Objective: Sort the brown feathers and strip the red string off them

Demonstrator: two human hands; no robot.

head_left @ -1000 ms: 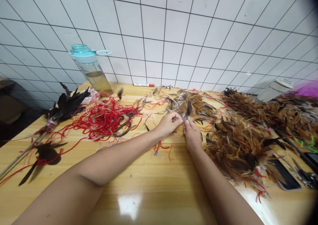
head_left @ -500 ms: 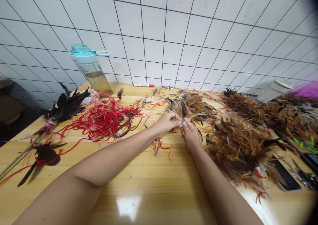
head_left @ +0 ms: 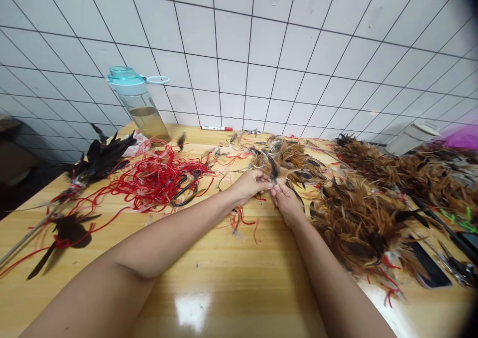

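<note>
My left hand (head_left: 252, 184) and my right hand (head_left: 287, 202) meet at the middle of the wooden table (head_left: 224, 278). Both pinch the base of a small bunch of brown feathers (head_left: 278, 166), which fans up and away from my fingers. The bunch sits at the near edge of a loose pile of brown feathers (head_left: 291, 154). A few red string scraps (head_left: 242, 221) lie just below my left hand.
A tangle of red string (head_left: 157, 173) with black scissors (head_left: 184, 191) lies left of my hands. Black feather bundles (head_left: 99, 159) lie far left. A water bottle (head_left: 140, 104) and a red marker (head_left: 216, 128) stand by the tiled wall. Brown feather strips (head_left: 358, 218) cover the right.
My hands have drawn closer together and lifted the small feather bunch slightly; its feathers now stand more upright. The rest is unchanged.
</note>
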